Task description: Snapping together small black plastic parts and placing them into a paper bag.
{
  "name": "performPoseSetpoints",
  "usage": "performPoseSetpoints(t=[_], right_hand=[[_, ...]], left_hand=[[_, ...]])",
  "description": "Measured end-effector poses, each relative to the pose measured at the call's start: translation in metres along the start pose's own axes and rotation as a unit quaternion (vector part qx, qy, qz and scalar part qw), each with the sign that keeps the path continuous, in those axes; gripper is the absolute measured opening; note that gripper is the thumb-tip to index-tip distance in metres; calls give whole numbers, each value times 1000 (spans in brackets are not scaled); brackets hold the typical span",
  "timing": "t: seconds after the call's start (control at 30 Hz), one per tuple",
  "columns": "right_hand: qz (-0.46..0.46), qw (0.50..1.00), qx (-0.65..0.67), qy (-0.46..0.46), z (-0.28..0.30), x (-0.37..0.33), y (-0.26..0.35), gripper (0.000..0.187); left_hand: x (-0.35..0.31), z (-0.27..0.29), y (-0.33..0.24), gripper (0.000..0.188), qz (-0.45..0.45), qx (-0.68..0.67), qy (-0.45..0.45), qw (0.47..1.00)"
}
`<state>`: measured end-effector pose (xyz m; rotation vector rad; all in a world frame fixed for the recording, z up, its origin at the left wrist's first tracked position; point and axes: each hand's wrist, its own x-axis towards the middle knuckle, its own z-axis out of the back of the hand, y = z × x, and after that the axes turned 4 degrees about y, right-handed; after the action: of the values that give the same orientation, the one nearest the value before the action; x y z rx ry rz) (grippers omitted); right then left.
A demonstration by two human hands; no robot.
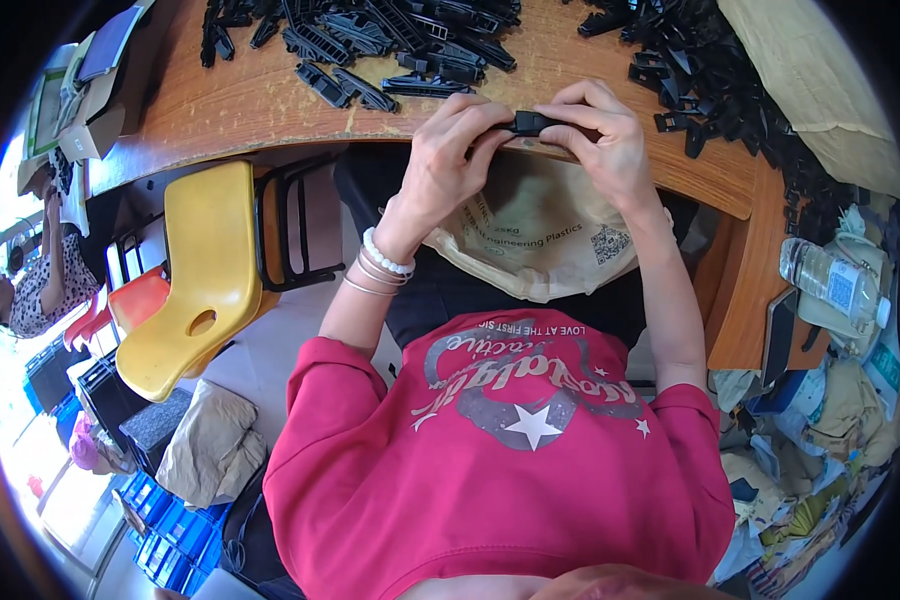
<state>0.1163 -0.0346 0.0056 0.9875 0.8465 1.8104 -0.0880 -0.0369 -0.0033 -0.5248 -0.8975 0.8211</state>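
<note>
At the left, a yellow moulded plastic chair (205, 270) with an oval hole stands near a red-orange plastic seat (138, 297). Beyond it is a co-worker in a dark-spotted pale top (55, 285). Further down are a crumpled beige sack (212, 440) and blue plastic crates (178, 535). An opened brown cardboard box (100, 128) sits by the left end of the brown wooden worktop (240, 115). At the right, a clear plastic bottle (815, 270) with a blue-and-white label lies on its side near a dark flat rectangular object (778, 335), above a jumbled heap of bags and cloth (820, 470).
</note>
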Motion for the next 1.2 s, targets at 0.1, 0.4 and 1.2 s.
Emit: performPoseSetpoints(t=[0.1,0.4,1.2], right_hand=[[-12,1000,14,-16,-3,-8,0,23],[-39,949,-181,-256,45,-50,-2,5],[-236,941,183,-158,30,-43,14,36]], left_hand=[[2,3,3,26,-27,9,15,999],[4,29,13,27,-60,322,-56,943],[-7,-1,-40,21,18,331,115,937]])
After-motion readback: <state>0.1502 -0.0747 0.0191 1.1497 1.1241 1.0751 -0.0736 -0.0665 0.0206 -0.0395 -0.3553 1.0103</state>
